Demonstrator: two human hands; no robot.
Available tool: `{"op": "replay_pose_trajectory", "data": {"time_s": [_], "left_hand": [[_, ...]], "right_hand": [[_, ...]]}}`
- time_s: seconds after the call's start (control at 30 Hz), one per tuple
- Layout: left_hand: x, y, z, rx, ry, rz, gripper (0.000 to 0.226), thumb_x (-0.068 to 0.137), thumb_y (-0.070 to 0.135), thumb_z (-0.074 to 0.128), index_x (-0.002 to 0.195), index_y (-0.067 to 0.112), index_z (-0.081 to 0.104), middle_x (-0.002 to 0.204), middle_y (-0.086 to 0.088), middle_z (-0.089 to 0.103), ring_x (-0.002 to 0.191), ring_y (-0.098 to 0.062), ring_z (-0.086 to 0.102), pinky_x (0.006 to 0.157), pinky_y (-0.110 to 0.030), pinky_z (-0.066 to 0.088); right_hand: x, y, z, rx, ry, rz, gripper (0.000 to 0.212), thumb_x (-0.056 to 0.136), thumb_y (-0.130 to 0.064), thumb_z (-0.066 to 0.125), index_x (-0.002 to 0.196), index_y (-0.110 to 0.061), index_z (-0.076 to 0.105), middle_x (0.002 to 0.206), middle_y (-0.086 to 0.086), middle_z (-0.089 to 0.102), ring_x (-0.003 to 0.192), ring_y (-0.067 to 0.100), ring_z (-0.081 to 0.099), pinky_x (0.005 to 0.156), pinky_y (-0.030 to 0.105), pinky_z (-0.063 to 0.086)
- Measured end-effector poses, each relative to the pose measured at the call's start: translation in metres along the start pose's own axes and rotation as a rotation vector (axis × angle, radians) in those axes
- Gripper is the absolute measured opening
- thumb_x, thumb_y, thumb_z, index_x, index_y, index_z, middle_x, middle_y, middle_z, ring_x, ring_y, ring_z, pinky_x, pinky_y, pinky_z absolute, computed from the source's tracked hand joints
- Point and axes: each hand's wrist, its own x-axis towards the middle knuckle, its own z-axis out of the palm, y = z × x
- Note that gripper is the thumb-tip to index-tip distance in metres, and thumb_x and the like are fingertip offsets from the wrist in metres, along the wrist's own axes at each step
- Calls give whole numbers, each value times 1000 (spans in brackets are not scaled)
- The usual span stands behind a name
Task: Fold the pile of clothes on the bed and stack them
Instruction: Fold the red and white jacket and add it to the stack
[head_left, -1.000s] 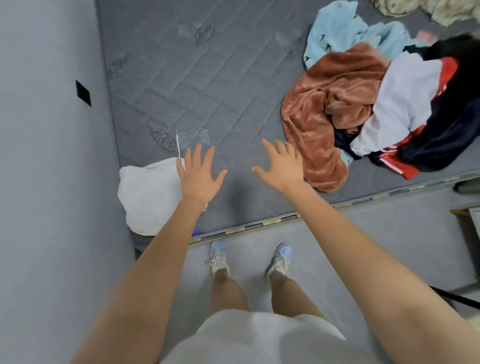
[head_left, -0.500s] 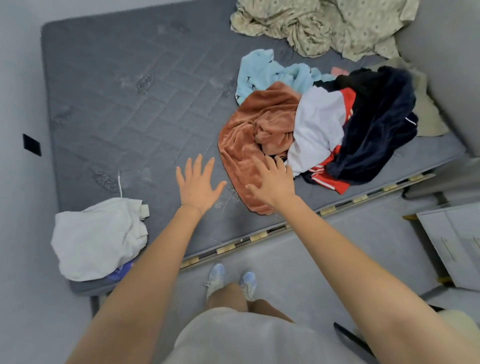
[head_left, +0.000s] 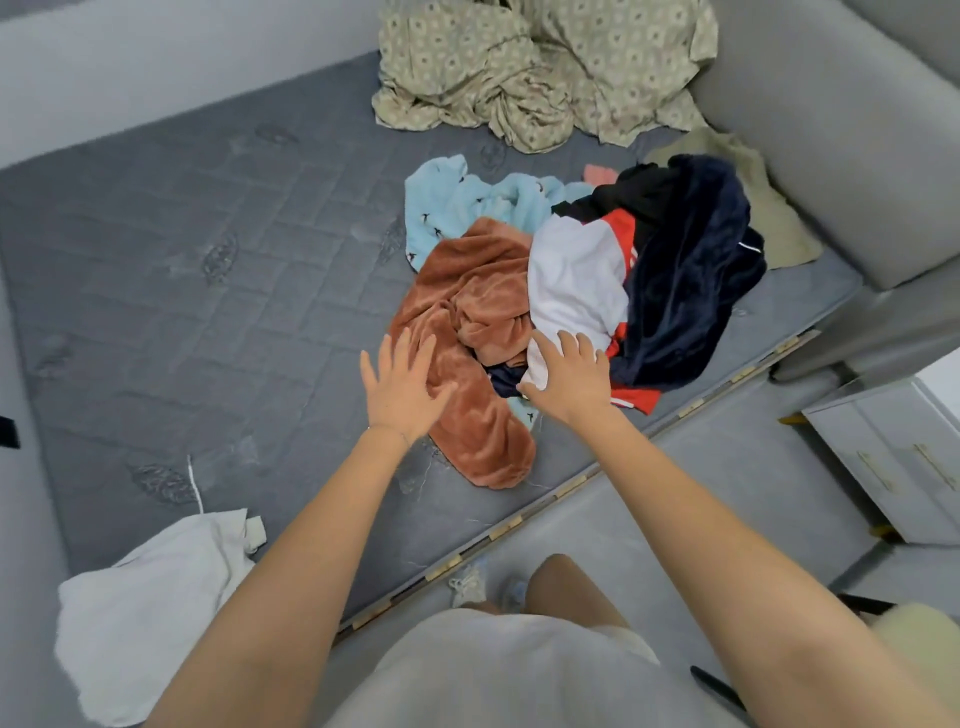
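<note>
Rust-brown fleece, likely soft, floppy and light, fronts the clothes pile right of centre on the bed, the left hand over it and the right hand by a white top, both spread-fingered, holding nothing; best pinched at a hem.

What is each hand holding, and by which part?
Nothing. The left hand spreads over the brown garment, right hand over the white garment; neither grips.

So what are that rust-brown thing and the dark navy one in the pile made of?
Rust-brown garment looks like plush fleece, matte and fuzzy, with soft rounded folds. Navy garment seems velour or fleece too: dense nap, faint sheen. Fibres unconfirmable.
</note>
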Motion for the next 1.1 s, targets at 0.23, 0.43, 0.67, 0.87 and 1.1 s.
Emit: {"op": "replay_pose_trajectory", "data": {"time_s": [0.23,0.43,0.67,0.87,1.1], "left_hand": [[68,41,-8,37,12,58,72,94,60,43,155,30,19,163,-5,9,150,-29,0,118,-56,-5],[127,91,6,43,15,20,72,95,58,43,156,27,18,164,-8,8,151,-29,0,118,-55,-7],[177,152,38,-39,27,-114,78,88,67,33,153,24,26,162,-11,16,149,-32,9,117,-55,0],[209,186,76,-125,-26,-247,74,92,63,44,153,25,26,162,-8,13,150,-29,5,118,-56,-3],[248,195,116,-238,-85,-321,79,91,67,38,154,23,22,163,-6,12,150,-27,4,119,-55,-2]], "right_hand": [[52,50,-18,16,10,59,80,92,-59,51,156,-27,14,160,10,19,147,33,14,115,48,20],[116,105,-30,-7,-35,27,81,92,-59,50,156,-28,11,160,10,17,148,33,12,116,49,19],[179,160,-27,-23,-162,-87,82,92,-58,52,156,-29,10,162,10,12,149,33,8,118,49,16],[233,195,-11,-77,-227,-202,84,92,-59,52,156,-29,6,164,9,5,150,33,6,118,49,17],[283,213,20,-59,-254,-194,91,89,-63,53,156,-33,-1,164,6,-9,150,34,-7,119,54,3]]}}
